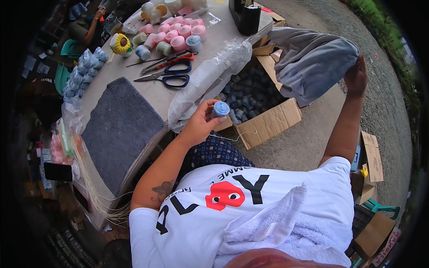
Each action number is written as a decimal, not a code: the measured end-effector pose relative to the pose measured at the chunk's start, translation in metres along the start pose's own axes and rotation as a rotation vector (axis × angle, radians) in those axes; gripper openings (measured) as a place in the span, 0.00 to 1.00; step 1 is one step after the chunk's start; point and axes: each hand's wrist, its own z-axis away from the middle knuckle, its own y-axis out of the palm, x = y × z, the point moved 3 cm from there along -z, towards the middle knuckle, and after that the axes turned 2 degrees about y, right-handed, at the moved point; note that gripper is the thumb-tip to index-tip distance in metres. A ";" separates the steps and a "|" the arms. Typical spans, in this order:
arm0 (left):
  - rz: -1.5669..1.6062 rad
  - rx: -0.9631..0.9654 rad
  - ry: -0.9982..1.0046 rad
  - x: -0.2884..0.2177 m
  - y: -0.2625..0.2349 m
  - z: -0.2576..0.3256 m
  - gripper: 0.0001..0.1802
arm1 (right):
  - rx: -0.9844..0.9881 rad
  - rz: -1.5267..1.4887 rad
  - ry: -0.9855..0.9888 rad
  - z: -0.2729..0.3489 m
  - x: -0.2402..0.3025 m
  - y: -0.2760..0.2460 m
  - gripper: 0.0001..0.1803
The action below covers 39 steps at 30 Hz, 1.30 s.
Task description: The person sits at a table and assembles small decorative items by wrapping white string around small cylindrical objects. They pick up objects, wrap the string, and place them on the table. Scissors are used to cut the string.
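Note:
My left hand (202, 121) holds a small blue spool of thread (220, 108) by its side, just off the table's edge; a thin loose thread trails from it. My right hand (356, 75) is raised to the right and grips a grey cloth (310, 60) that hangs over an open cardboard box (272, 123) full of dark spools. A crumpled clear plastic bag (210, 73) lies on the table edge just beyond my left hand.
A grey mat (118, 129) covers the near table. Blue-handled scissors (172, 76) and red-handled pliers lie behind it, then pink, white and blue spools (176, 35). Bagged blue spools (85, 71) sit left. Another person sits far left. Flat boxes (371, 156) lie on the right.

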 end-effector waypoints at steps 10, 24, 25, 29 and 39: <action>0.052 0.045 0.075 -0.003 0.008 0.007 0.28 | 0.000 0.046 0.203 0.111 -0.131 0.164 0.24; -1.145 -0.310 0.385 -0.024 0.018 0.018 0.25 | 0.255 0.666 -0.135 0.116 -0.176 0.292 0.24; -1.133 -0.320 0.362 -0.025 0.021 0.021 0.25 | 0.256 0.673 -0.135 0.116 -0.173 0.292 0.24; -0.930 -0.309 0.380 -0.036 0.021 0.033 0.27 | 0.287 0.681 -0.126 0.110 -0.170 0.290 0.24; -0.247 -0.177 0.474 -0.050 -0.001 0.042 0.27 | 0.284 0.853 -0.280 0.123 -0.180 0.318 0.25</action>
